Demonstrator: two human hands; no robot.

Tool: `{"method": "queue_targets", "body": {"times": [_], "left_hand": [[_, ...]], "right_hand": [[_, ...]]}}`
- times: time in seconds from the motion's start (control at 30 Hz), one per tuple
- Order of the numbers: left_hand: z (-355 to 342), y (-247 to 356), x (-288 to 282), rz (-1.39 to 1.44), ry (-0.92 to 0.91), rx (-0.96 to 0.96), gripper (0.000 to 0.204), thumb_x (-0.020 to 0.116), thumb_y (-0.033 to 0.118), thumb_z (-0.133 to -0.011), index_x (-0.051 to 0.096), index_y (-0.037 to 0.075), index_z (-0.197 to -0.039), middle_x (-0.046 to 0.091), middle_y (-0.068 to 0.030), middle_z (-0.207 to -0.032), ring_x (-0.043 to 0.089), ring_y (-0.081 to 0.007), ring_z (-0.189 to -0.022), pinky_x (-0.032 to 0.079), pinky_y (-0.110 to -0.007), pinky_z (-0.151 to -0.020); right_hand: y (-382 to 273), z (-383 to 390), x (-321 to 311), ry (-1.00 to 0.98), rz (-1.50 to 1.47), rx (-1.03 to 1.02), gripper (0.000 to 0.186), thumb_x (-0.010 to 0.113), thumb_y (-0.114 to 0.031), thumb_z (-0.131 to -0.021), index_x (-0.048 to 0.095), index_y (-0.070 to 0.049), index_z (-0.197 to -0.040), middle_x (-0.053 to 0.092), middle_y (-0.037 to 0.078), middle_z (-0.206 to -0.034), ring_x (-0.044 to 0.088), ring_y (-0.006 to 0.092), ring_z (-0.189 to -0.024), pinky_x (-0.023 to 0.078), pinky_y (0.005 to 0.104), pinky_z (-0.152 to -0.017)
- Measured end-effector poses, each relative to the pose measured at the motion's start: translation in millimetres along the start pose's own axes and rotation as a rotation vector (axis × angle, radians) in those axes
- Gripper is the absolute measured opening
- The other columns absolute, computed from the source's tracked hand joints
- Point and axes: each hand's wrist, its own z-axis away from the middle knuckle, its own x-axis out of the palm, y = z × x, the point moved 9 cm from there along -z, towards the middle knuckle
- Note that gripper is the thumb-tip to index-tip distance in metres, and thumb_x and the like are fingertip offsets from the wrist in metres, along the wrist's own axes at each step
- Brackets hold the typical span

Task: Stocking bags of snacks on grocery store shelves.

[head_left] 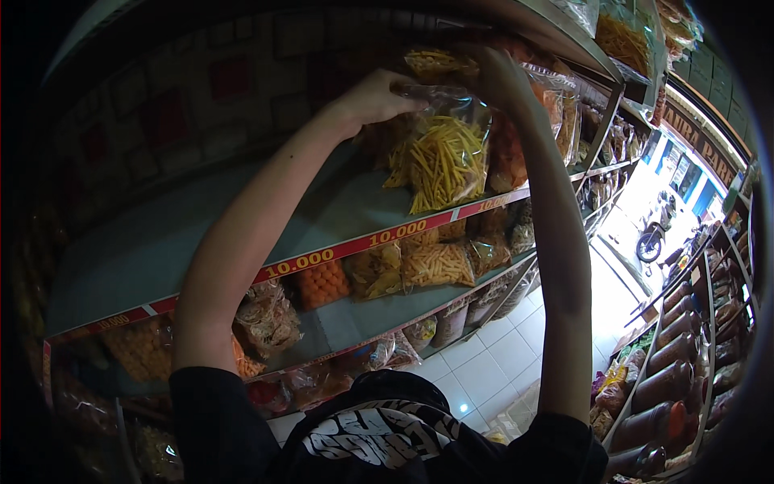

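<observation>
A clear plastic bag of yellow stick-shaped snacks (pixel 443 161) stands at the front edge of the upper grey shelf (pixel 266 194). My left hand (pixel 376 100) is closed on the gathered top of this bag, with thumb and fingers at the plastic. My right hand (pixel 501 79) reaches in behind the bag's top from the right. Its fingers are lost in shadow, close to another bag of yellow snacks (pixel 435 61) farther back. Orange-red snack bags (pixel 508 153) stand just to the right of the stick snacks.
Red label strips (pixel 355 244) run along the shelf edge. Below sit bags of orange balls (pixel 324 284), pale sticks (pixel 438 264) and brown crisps (pixel 268 319). Another rack with large jars (pixel 673 383) stands at the right. White floor tiles (pixel 492 367) lead toward a parked motorcycle (pixel 650 239).
</observation>
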Motion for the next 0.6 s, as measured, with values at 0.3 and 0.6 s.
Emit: {"method": "queue_targets", "body": {"times": [0.3, 0.6], "left_hand": [[13, 34, -13, -0.365, 0.388, 0.159, 0.033, 0.075, 0.030, -0.075, 0.071, 0.005, -0.095, 0.070, -0.0123, -0.087, 0.068, -0.0197, -0.080, 0.051, -0.030, -0.076], [16, -25, -36, -0.475, 0.201, -0.055, 0.051, 0.075, 0.048, -0.070, 0.071, 0.003, -0.093, 0.070, -0.0095, -0.081, 0.067, -0.0159, -0.077, 0.054, -0.029, -0.064]], "right_hand": [[29, -3, 45, -0.537, -0.160, 0.031, 0.057, 0.073, -0.021, -0.068, 0.058, -0.014, -0.123, 0.066, 0.014, -0.106, 0.064, 0.0278, -0.096, 0.050, 0.0377, -0.083], [-7, 14, 61, -0.456, -0.587, 0.103, 0.065, 0.072, -0.025, -0.073, 0.049, -0.009, -0.132, 0.061, 0.016, -0.118, 0.058, 0.0263, -0.108, 0.045, 0.0348, -0.094]]}}
